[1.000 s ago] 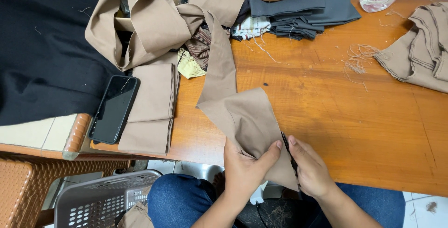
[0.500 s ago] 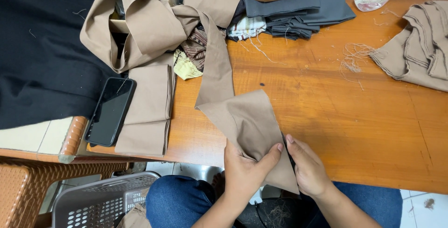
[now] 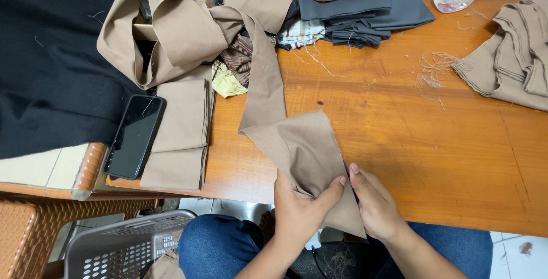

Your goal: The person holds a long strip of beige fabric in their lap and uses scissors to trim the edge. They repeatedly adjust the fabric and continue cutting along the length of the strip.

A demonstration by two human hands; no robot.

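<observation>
While the tan cloth [image 3: 302,147] drapes over the table's [image 3: 434,142] near edge, the left hand [image 3: 299,210] pinches its lower fold, thumb raised; the right hand [image 3: 374,202] clasps it alongside, fingers curled.

Bare wooden table [image 3: 399,136] open from 12 to 3 o'clock of both hands. Blocked at 10 to 11 o'clock by folded tan pieces [image 3: 180,136] and phone [image 3: 135,136]. Grey stack [image 3: 359,13] at 12, tan pile [image 3: 514,56] at 2, thread tuft [image 3: 434,67] between.
</observation>
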